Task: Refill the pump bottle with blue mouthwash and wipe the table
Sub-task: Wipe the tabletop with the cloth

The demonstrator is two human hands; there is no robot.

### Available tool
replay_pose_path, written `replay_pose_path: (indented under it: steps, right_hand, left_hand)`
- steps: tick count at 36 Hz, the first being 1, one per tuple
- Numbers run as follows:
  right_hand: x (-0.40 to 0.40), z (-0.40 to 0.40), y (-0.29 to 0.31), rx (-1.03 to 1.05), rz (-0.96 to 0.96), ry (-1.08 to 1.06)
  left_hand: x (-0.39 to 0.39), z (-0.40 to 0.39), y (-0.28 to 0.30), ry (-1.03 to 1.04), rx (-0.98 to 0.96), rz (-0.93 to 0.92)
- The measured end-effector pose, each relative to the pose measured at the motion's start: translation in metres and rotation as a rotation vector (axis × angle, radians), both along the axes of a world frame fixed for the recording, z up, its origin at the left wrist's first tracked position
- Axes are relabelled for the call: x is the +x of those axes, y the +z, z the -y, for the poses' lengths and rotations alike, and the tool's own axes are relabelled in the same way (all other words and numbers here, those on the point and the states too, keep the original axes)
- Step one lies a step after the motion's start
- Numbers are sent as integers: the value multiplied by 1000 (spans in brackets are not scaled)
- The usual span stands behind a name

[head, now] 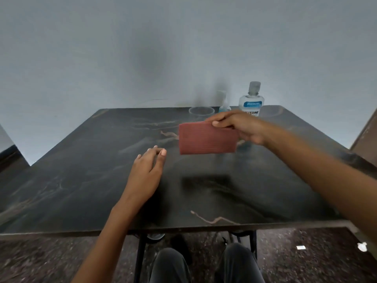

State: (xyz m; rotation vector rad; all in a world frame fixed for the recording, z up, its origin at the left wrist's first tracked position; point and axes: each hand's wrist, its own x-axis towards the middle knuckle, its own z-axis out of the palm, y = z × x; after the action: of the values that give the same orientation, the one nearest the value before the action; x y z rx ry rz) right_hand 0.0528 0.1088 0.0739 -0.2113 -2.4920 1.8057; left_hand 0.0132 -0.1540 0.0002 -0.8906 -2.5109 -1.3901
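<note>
My right hand (240,127) pinches the cloth (207,138) by its top edge above the table (81,180); light and soft, I judge, while my left hand (146,172) hovers empty.

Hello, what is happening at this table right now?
A seated person holds a folded red cloth in the right hand, lifted above the dark table; its shadow falls below it. The left hand is open and empty, low over the table. At the far edge stand a mouthwash bottle, a small pump bottle and a clear cup.
</note>
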Motion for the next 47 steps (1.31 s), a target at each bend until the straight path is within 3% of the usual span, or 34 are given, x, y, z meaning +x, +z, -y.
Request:
replay_pose_path:
  steps: [4, 8, 11, 14, 17, 21, 26, 30, 37, 47]
  right_hand:
    - [-48, 42, -7, -51, -65, -246]
    - [-87, 83, -23, 501, -254, -502]
    - [-106, 100, -43, 693, -238, -549]
    - [-118, 112, -60, 799, -184, -520]
    - [-125, 113, -71, 732, -132, -468]
    - [-123, 100, -72, 622, -65, -189]
    - [-96, 71, -62, 858, 44, 115]
    - [-78, 54, -71, 1003, 91, 277]
    - [-80, 55, -85, 1098, 33, 234]
    - [-107, 73, -95, 1068, 38, 77]
  left_hand:
    - [-14, -4, 5, 19, -41, -28]
    - [-29, -11, 5, 37, -112, -52]
    - [-40, -18, 3, 50, -173, -52]
    - [-51, -22, -2, 56, -226, -43]
    - [-61, -23, -7, 62, -279, -34]
    - [-71, -24, -12, 57, -324, -39]
    - [-81, -28, -14, -4, -443, -83]
    - [-88, -34, -16, -57, -655, -167]
    - [-100, -48, -20, -77, -766, -290]
    - [-118, -59, -18, -55, -789, -349]
